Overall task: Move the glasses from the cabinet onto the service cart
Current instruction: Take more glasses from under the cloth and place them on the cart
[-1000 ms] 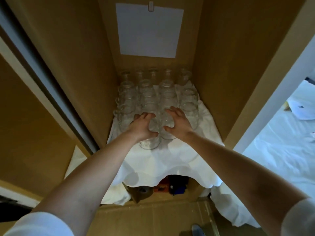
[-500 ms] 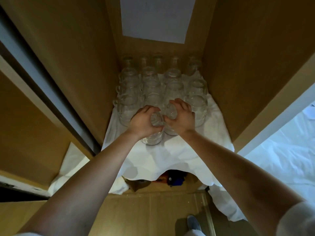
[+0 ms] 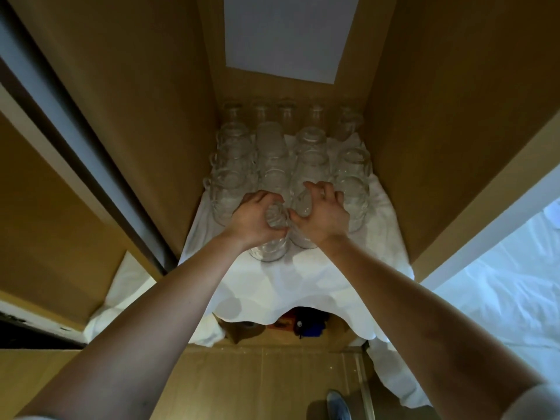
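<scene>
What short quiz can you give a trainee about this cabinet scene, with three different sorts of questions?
1. True or false: the left hand grips a glass.
2. What hangs on the back wall? A) mirror B) white sheet C) clock
3. Fill in: the right hand grips another glass, above a white ___.
Key: 1 true; 2 B; 3 cloth.

cabinet [image 3: 454,116]: brown wood sides, was dim inside | rear: white paper sheet [image 3: 285,34] hung | white cloth [image 3: 303,283] draped over front edge | floor [image 3: 257,386]: pale wood | right: brighter light, white sheeting [image 3: 500,286] lay
</scene>
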Demonstrator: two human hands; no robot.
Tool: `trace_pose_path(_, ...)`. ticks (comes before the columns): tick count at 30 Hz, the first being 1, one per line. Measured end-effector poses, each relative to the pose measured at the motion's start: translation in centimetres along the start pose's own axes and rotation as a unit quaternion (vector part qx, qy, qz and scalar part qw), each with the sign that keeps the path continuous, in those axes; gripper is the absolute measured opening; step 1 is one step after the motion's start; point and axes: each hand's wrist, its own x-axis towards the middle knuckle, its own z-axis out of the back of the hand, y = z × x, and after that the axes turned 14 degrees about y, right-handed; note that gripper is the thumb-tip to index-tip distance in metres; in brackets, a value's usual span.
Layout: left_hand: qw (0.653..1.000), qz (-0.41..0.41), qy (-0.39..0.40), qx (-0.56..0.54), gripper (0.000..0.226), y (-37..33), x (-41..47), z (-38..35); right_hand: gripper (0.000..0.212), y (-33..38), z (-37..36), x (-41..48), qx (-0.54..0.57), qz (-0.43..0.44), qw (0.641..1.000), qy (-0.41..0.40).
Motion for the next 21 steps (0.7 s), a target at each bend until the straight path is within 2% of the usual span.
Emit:
trace_pose_path(2,0.999,0.017,0.03,0.033,0.072,-0.3,-0.1,0.5,0.071,0.0,0.6,0.0,-0.02,0.007,1.0,0.022)
trace_pose_path(6,0.985,0.05,0.109,0.126,0.091,-0.9,-0.5,1.8,0.068,0.3,0.6,-0.6,-0.011,0.0,1.0,0.028)
trace_pose_path(8,0.982,0.056,0.116,0.141,0.094,-1.2,-0.8,1.9,0.07,0.3,0.3,-1.2,-0.01,0.0,1.0,0.027)
trace_pose_path(11,0.984,0.042,0.095,0.144,0.093,-1.1,-1.6,1.9,0.071,-0.1,0.3,-2.0,0.004,0.001,1.0,0.031)
trace_pose_path(16,0.995,0.002,0.044,0.088,0.089,-0.3,-3.2,1.4,0.069,0.0,0.9,-3.6,0.027,-0.02,0.999,0.018)
trace_pose_path(21,1.0,0.022,-0.008,0.004,0.089,1.1,-6.0,0.6,0.066,0.3,1.0,-5.4,0.021,-0.025,0.999,-0.011)
